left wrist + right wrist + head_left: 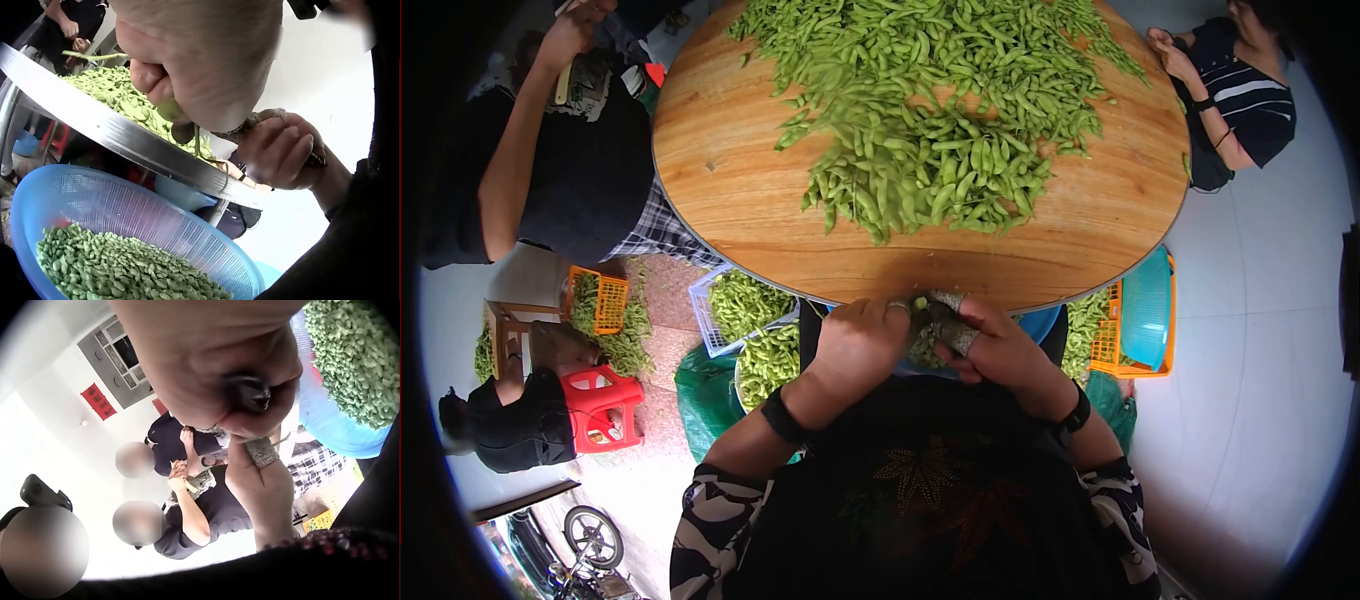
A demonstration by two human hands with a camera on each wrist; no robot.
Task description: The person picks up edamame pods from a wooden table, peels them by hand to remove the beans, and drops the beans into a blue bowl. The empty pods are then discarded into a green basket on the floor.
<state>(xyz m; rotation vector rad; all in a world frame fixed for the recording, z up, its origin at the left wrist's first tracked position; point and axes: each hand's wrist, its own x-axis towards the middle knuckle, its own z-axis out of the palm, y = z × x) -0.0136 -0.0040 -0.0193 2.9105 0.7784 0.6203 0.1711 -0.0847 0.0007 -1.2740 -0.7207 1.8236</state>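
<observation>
My left hand [855, 345] pinches a green soybean pod [169, 110] at the table's near edge, a thin stem hanging below it. My right hand [1010, 350] meets it there, fingertips close together, with grey tape [962, 340] wrapped round some fingers. In the right wrist view, a dark tool [250, 392] with a glossy rounded end sticks out of the right fist; its working end is hidden. Below the hands, a blue colander [69, 184] holds shelled green beans [125, 265]. A large heap of pods [930, 170] lies on the round wooden table [730, 200].
Two people sit across the table, at left and right. Crates of pods [750, 305] stand under its left edge, near a green sack [700, 395]. An orange crate [1105, 340] with a teal basket [1148, 310] is at right. Another person sits by a red stool [605, 405].
</observation>
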